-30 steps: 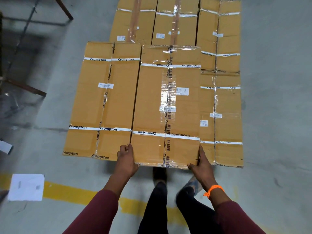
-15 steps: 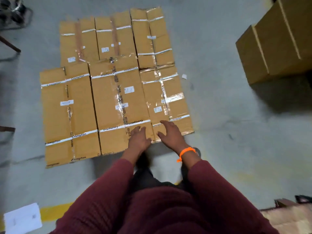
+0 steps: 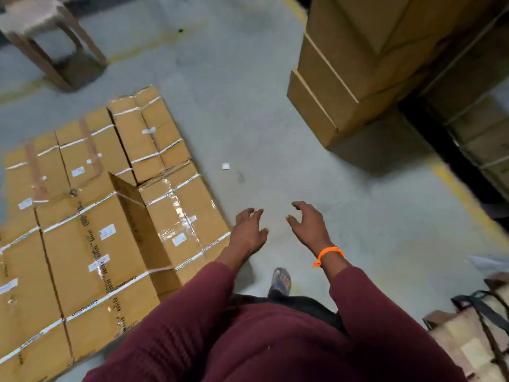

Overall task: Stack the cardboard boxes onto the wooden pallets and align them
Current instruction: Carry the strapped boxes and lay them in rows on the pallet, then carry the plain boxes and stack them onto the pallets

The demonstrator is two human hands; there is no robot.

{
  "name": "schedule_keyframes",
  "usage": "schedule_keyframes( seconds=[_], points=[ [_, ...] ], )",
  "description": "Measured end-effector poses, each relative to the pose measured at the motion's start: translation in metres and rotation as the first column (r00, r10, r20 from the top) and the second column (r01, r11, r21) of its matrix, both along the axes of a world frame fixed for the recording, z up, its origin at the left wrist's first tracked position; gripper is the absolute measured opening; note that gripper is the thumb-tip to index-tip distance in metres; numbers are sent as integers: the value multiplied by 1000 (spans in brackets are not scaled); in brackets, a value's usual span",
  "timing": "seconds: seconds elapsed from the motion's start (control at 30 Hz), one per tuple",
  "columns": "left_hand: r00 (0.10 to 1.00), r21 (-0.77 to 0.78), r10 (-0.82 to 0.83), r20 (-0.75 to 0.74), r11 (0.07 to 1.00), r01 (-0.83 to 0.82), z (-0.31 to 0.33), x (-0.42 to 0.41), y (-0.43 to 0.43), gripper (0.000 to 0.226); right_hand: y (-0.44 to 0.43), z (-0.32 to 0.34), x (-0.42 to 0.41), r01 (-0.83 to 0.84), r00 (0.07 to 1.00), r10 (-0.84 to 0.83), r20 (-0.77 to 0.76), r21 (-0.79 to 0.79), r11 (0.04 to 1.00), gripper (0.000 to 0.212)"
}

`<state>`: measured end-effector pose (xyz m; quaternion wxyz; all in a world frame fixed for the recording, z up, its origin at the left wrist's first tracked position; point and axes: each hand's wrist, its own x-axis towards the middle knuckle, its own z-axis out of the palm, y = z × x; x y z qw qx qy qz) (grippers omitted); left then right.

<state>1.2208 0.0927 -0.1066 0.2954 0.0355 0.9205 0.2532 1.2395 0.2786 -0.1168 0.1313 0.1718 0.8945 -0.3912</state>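
Several taped brown cardboard boxes lie packed side by side at the left, with a second-layer box (image 3: 91,244) on top of the lower layer (image 3: 148,139). No pallet shows under them. A tall stack of cardboard boxes (image 3: 355,59) stands at the upper right. My left hand (image 3: 249,230) and my right hand (image 3: 308,224), which has an orange wristband, hover over bare floor to the right of the packed boxes. Both hold nothing, fingers spread and slightly curled.
A stool or small table (image 3: 41,31) stands at the upper left. A strapped bag (image 3: 479,334) sits at the lower right. A paper scrap (image 3: 225,166) lies on the grey floor. Yellow floor lines (image 3: 465,199) run at the right. My sandalled foot (image 3: 281,282) shows below my hands.
My hands have let go of the top box and come off the stack. The view has swung right, so the packed boxes now sit at the left and the tall stack has come closer.
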Motion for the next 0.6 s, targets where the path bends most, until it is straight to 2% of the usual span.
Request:
schedule_keyframes(
  seconds=[0.13,0.3,0.43,0.6],
  points=[
    [995,54,-87,-55,994,90,19,-45,74,64,57,14,-26,163,984,-168,-59,-85,983,36],
    [982,80,-148,-119,984,158,28,-122,145,62,109,15,-88,282,948,-300,-107,-151,947,33],
    [973,123,-182,-144,972,200,29,-203,204,62,158,22,-162,303,933,-331,-143,-187,934,32],
    [962,160,-218,-166,956,245,47,-314,278,60,238,53,-264,324,920,-345,-186,-135,936,32]
  ],
)
